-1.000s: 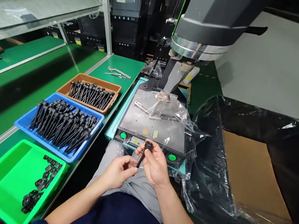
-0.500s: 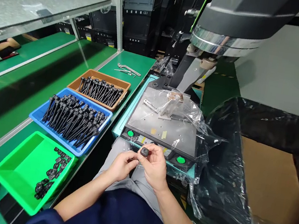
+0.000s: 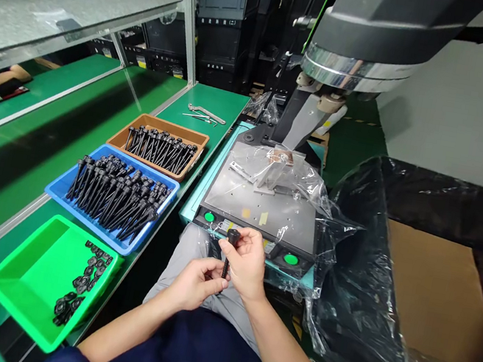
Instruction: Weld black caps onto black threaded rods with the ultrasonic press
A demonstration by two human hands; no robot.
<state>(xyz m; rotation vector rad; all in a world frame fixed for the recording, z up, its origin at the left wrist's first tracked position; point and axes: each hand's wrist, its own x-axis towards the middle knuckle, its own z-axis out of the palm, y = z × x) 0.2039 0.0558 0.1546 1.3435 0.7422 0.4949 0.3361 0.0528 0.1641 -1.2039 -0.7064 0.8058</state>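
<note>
Between my hands, above my lap, a black ribbed stem with a wide head (image 3: 226,266) stands nearly upright, head at the top. My right hand (image 3: 250,263) pinches it just below the head with thumb and fingers. Lower down, my left hand (image 3: 197,282) closes its fingertips around the stem's bottom part, so that end is hidden. Similar black stems fill the blue tray (image 3: 52,189) and the brown tray (image 3: 112,139) on my left. Small black caps (image 3: 90,267) lie along the right side of the green tray (image 3: 16,279).
Ahead stands a machine with a metal plate (image 3: 220,196), green buttons (image 3: 291,259) and a large overhead head (image 3: 357,70). Clear plastic film (image 3: 310,186) covers its fixture. Wrenches (image 3: 206,113) lie on the green bench (image 3: 231,102). At right, a black-lined box (image 3: 437,282) stands close by.
The black piece has turned from head-on to upright, so its stem now shows. My left hand has moved slightly down along it; my right hand keeps its pinch near the head.
</note>
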